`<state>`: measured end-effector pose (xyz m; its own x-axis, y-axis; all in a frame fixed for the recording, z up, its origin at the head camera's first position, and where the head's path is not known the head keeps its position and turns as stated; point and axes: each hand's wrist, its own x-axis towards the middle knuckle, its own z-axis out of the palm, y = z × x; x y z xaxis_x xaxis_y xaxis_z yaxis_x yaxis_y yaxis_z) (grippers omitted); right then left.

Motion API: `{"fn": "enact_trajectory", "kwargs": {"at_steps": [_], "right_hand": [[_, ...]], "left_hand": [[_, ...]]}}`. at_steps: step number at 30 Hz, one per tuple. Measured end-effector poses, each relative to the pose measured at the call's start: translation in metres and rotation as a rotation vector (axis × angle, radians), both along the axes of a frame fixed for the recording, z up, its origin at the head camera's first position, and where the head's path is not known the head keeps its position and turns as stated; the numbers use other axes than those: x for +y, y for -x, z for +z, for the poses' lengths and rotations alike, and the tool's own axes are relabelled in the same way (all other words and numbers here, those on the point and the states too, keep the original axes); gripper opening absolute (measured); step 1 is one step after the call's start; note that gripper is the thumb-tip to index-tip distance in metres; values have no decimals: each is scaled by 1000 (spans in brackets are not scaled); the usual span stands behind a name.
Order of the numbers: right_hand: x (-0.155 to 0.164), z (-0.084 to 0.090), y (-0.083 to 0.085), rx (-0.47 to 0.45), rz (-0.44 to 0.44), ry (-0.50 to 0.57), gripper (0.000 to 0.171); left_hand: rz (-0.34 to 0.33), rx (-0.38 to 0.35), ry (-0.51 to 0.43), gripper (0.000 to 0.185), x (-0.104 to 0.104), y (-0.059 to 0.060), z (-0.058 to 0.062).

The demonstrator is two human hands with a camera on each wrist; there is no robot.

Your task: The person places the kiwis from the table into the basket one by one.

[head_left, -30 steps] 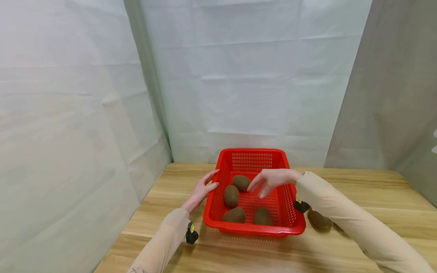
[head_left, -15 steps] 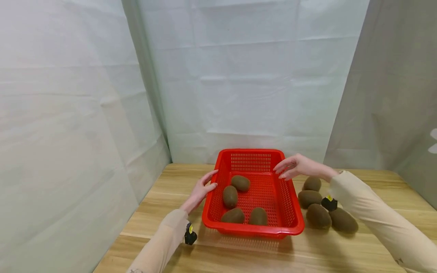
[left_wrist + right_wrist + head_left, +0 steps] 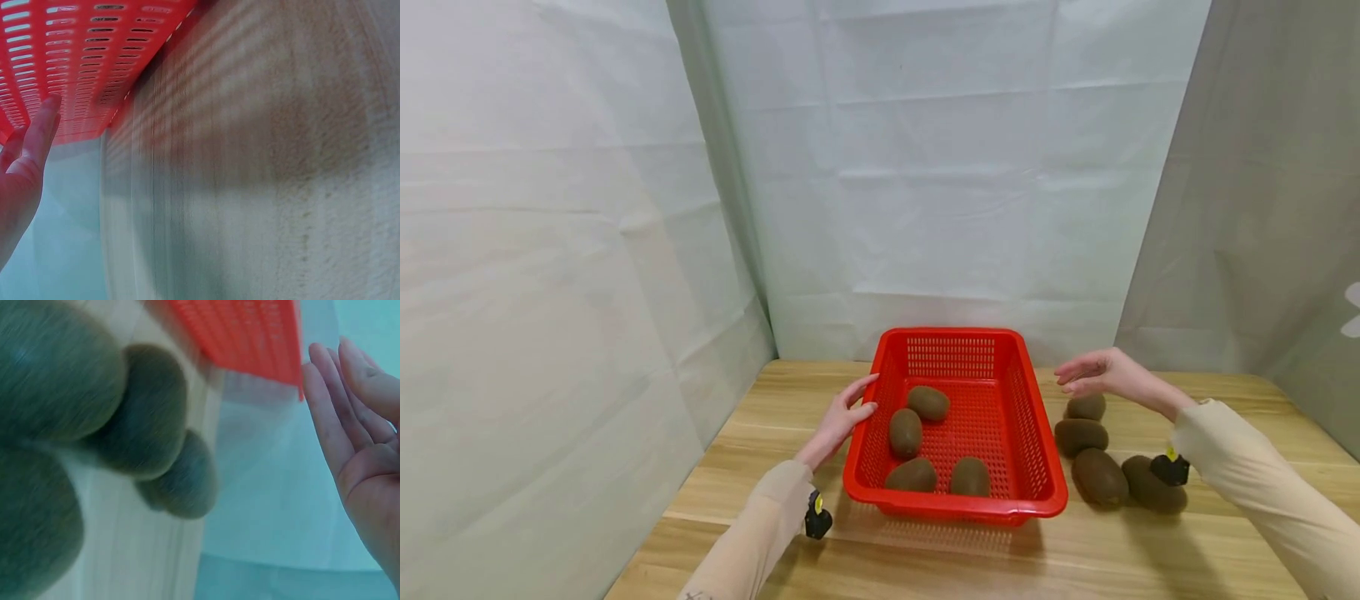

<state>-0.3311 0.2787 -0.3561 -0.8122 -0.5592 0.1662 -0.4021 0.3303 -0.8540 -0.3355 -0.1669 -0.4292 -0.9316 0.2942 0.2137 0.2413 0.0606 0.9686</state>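
1. Nearest, four brown fuzzy kiwis (image 3: 1105, 446) lie on the light wooden surface (image 3: 925, 567) toward its right edge.
2. Beside them, a red perforated plastic basket (image 3: 1037, 450) holds four more.
3. Left hand (image 3: 842, 417), grip spread, touches the basket's left wall.
4. Farthest, right hand (image 3: 1101, 373) hovers over the loose kiwis, grip spread, empty.

Head view: high, facing forward-down at table, mid range, red basket (image 3: 953, 421) at 6 o'clock. Left wrist view: very close, low beside basket wall (image 3: 81, 56), blurred. Right wrist view: very close above kiwis (image 3: 150, 412), blurred. All views share basket.
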Motion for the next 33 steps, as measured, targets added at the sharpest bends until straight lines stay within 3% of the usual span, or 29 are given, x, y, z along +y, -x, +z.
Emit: {"fn": "enact_trajectory", "kwargs": {"at_steps": [5, 13, 19, 27, 33], "right_hand": [[18, -10, -1, 98, -84, -118, 36], [41, -28, 0, 148, -149, -181, 38], [51, -35, 2, 101, -124, -183, 47], [56, -39, 9, 110, -75, -212, 52], [59, -44, 13, 51, -22, -182, 56]], "left_hand": [[10, -4, -4, 49, 0, 0, 1], [16, -19, 7, 50, 0, -1, 1], [-8, -33, -7, 50, -1, -2, 3], [-65, -45, -1, 53, 0, -16, 22], [-49, -40, -19, 51, -1, -8, 11]]}}
